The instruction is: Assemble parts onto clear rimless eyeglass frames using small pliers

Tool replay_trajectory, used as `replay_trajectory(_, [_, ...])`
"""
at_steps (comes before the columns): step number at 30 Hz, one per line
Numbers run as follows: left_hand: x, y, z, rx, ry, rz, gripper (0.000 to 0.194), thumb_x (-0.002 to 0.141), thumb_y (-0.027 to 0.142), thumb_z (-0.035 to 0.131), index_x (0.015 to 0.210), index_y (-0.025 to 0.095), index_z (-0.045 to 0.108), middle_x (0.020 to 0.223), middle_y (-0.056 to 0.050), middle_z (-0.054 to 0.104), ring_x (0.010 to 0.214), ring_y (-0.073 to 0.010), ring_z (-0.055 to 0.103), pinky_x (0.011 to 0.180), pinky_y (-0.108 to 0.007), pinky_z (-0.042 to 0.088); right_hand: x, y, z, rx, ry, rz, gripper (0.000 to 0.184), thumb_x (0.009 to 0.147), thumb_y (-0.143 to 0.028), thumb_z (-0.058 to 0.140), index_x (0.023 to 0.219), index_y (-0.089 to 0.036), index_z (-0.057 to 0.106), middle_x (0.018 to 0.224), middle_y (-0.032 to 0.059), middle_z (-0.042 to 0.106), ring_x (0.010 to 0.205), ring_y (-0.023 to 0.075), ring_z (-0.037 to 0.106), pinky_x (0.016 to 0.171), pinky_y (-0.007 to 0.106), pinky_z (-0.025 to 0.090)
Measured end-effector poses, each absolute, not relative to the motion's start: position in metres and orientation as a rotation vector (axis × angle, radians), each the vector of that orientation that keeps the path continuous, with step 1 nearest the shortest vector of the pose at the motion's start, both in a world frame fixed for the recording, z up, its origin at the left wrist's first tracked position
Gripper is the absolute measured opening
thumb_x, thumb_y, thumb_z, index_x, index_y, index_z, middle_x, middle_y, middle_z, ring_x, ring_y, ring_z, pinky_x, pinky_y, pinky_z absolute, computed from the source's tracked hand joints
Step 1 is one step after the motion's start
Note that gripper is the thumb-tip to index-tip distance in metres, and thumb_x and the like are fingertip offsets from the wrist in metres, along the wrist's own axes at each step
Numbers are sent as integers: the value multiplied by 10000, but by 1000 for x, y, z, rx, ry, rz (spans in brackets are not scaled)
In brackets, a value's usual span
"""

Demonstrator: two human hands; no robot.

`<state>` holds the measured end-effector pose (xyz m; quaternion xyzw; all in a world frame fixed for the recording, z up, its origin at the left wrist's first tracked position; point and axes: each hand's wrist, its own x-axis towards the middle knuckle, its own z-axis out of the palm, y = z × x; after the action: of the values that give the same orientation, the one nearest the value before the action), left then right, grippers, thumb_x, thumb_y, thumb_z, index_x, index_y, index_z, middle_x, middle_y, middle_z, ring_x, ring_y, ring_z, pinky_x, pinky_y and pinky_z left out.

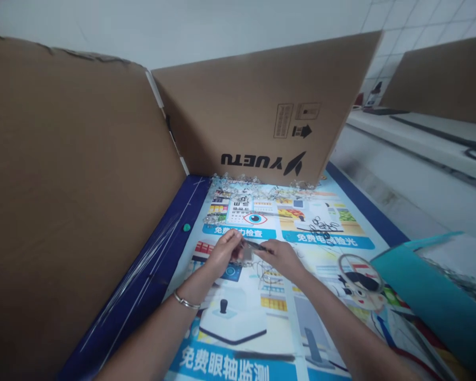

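My left hand (pixel 227 251) is closed in a pinch at the middle of the printed sheet (pixel 238 301). From its fingers hangs a small clear piece (pixel 247 255), whose kind I cannot make out. My right hand (pixel 282 257) is closed around the end of a slim dark tool (pixel 255 245). Its tip reaches the left fingertips, right above the clear piece. Just below the hands lie loose thin wire loops (pixel 268 278). A tangle of small black loops (pixel 323 227) sits farther back on the right.
Clear beaded pieces (pixel 238 185) line the back, against a cardboard panel (pixel 238 116). Another cardboard panel (pixel 71 201) walls the left side. Long thin wires (pixel 140 264) and a green cap (pixel 186 227) lie on the dark blue border. A teal box (pixel 428 291) holding dark bits stands at right.
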<state>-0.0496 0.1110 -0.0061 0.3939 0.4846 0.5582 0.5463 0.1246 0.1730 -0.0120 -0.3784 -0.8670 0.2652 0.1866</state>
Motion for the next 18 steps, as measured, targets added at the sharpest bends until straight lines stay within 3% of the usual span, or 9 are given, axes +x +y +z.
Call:
replay_trajectory(7, [-50,112,-5,965,1168,1350,319,762,476,523,874,179,558,645,25,542,408,-50,457,363,-166,221,123,172,-10,-1097,-2482,703,390,802,-516,420,606,-200,539,603,-6,522,568,119,471,518,227,269])
replay_trajectory(11, [-49,113,-6,968,1212,1354,328,755,473,531,799,153,582,567,36,506,397,-49,448,363,-169,227,124,174,-9,-1118,-2500,723,361,793,-500,440,624,-205,560,621,-3,542,579,120,481,521,230,279])
replay_trajectory(15, [-50,113,-7,961,1223,1389,315,780,461,503,785,152,566,685,9,569,415,-40,454,366,-163,248,131,177,6,-1161,-2491,821,318,754,-489,509,662,-200,601,626,-7,555,587,124,493,522,237,303])
replay_trajectory(18, [-53,111,-5,957,1225,1414,301,793,444,496,778,151,561,688,13,560,428,-37,453,375,-159,279,143,177,28,-1208,-2187,945,306,762,-479,520,757,-189,620,636,-15,550,598,121,501,537,244,346])
